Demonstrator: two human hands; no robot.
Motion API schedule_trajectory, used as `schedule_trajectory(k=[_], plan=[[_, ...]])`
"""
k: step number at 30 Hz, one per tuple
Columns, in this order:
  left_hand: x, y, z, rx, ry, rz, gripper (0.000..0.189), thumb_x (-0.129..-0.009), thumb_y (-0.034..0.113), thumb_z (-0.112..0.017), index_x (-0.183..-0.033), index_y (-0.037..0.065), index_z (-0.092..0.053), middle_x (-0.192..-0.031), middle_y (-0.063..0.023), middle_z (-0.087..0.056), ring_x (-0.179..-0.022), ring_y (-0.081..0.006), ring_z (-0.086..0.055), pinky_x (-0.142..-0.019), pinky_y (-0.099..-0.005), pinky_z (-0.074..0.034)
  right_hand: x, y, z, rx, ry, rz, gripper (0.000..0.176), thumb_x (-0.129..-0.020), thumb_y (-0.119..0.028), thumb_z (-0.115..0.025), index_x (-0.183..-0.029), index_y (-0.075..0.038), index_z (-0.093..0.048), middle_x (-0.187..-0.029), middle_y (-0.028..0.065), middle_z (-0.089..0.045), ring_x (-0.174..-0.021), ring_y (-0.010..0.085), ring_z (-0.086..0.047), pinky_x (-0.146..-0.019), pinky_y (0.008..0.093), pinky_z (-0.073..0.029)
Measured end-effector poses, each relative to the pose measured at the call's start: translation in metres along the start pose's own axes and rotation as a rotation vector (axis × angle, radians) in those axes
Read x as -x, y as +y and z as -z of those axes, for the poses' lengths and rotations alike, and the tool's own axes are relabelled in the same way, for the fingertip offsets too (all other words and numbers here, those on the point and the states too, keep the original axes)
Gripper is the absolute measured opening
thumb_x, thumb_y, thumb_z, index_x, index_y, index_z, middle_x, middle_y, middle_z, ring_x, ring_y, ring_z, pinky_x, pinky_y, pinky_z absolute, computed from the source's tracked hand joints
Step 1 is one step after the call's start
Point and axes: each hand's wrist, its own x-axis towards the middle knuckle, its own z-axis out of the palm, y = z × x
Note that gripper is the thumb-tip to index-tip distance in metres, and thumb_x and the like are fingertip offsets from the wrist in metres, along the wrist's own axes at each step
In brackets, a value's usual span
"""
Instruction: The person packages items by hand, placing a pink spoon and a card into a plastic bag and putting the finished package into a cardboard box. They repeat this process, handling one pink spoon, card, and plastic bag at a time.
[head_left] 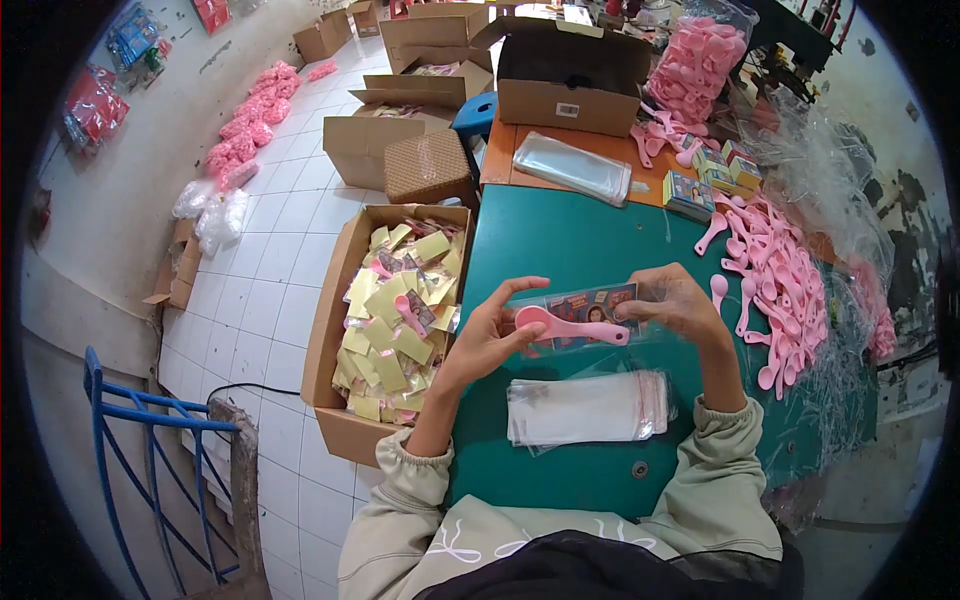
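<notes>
Two hands hold a pink spoon and a clear packet above a green tabletop.
The left hand pinches the bowl of the spoon; the right hand grips the far end of the packet, a printed card inside. Below lies a stack of clear bags on the tabletop, with a heap of pink spoons at right and an open carton of filled packets at left.
</notes>
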Motion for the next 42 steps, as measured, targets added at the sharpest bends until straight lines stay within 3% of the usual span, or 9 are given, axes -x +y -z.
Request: schedule_trajectory(k=[5,8,11,14,17,21,24,30,42], plan=[[-0.001,-0.005,-0.001,0.066,-0.009,-0.056,0.049,-0.089,0.010,-0.056,-0.134,0.006,-0.035,-0.091,-0.0029,-0.061,-0.080,-0.0071,-0.057,-0.069,-0.0242,-0.053,-0.005,0.009,-0.003,0.055,0.028,0.135,0.023,-0.075,-0.018,-0.074,-0.068,-0.004,-0.057,-0.060,-0.0022,-0.055,-0.053,0.0055,-0.047,-0.046,0.0232,-0.034],[0.000,-0.003,-0.001,0.062,0.022,-0.029,0.049,-0.090,0.011,-0.057,-0.134,0.006,-0.035,-0.094,-0.0046,-0.062,-0.082,-0.0084,-0.058,-0.071,-0.0256,-0.053,-0.005,0.010,-0.001,-0.115,-0.046,0.119,0.018,-0.076,-0.016,-0.072,-0.075,-0.002,-0.062,-0.065,0.0002,-0.060,-0.059,0.0074,-0.052,-0.050,0.0237,-0.039],[0.000,-0.009,0.004,0.036,0.009,-0.051,0.051,-0.089,0.012,-0.058,-0.134,0.007,-0.034,-0.100,-0.0087,-0.062,-0.087,-0.0120,-0.060,-0.074,-0.0273,-0.053,-0.001,0.009,0.007,-0.040,-0.055,0.079,0.016,-0.076,-0.013,-0.070,-0.083,0.001,-0.065,-0.072,0.0039,-0.064,-0.067,0.0082,-0.056,-0.057,0.0238,-0.044],[-0.005,-0.021,-0.008,-0.450,0.301,-0.038,0.051,-0.094,0.020,-0.050,-0.138,0.008,-0.026,-0.104,-0.0131,-0.062,-0.092,-0.0175,-0.062,-0.077,-0.0300,-0.052,0.004,-0.006,0.000,0.333,0.235,0.088,0.020,-0.077,-0.014,-0.069,-0.089,0.001,-0.067,-0.077,0.0075,-0.066,-0.072,0.0095,-0.059,-0.064,0.0245,-0.046],[-0.007,-0.027,-0.015,0.179,0.071,0.217,0.054,-0.098,0.028,-0.039,-0.142,0.010,-0.013,-0.107,-0.0167,-0.060,-0.096,-0.0228,-0.062,-0.081,-0.0334,-0.052,0.005,-0.012,-0.023,0.411,0.312,0.243,0.019,-0.076,-0.012,-0.071,-0.092,-0.002,-0.066,-0.085,0.0054,-0.066,-0.079,0.0128,-0.062,-0.067,0.0269,-0.048],[-0.004,-0.032,-0.015,0.268,-0.012,0.313,0.058,-0.100,0.023,-0.032,-0.143,0.012,0.005,-0.110,-0.0214,-0.058,-0.100,-0.0270,-0.061,-0.080,-0.0348,-0.053,0.004,0.001,-0.034,0.607,-0.054,0.328,0.036,-0.078,-0.019,-0.068,-0.111,-0.009,-0.059,-0.102,0.0134,-0.060,-0.094,0.0297,-0.058,-0.079,0.0373,-0.047],[-0.001,-0.034,-0.011,0.231,-0.054,0.344,0.058,-0.100,0.022,-0.032,-0.143,0.013,0.006,-0.112,-0.0216,-0.058,-0.102,-0.0268,-0.060,-0.080,-0.0350,-0.053,0.002,0.017,-0.038,0.732,-0.078,0.320,0.027,-0.077,-0.018,-0.067,-0.100,-0.005,-0.060,-0.098,0.0122,-0.058,-0.093,0.0299,-0.056,-0.077,0.0390,-0.046],[0.007,-0.021,-0.010,0.224,-0.056,0.420,0.057,-0.100,0.021,-0.033,-0.145,0.016,0.002,-0.112,-0.0214,-0.058,-0.102,-0.0262,-0.061,-0.083,-0.0368,-0.052,-0.003,0.028,-0.066,0.661,-0.065,0.350,0.021,-0.075,-0.013,-0.068,-0.091,-0.005,-0.057,-0.093,0.0104,-0.055,-0.087,0.0287,-0.055,-0.075,0.0371,-0.047],[0.012,-0.030,-0.011,0.329,0.018,0.360,0.056,-0.099,0.029,-0.035,-0.146,0.014,-0.008,-0.107,-0.0126,-0.059,-0.100,-0.0212,-0.060,-0.093,-0.0341,-0.045,-0.003,0.033,-0.084,0.616,-0.006,0.415,0.020,-0.072,-0.010,-0.069,-0.084,-0.003,-0.054,-0.088,0.0109,-0.051,-0.085,0.0278,-0.052,-0.071,0.0370,-0.046]])
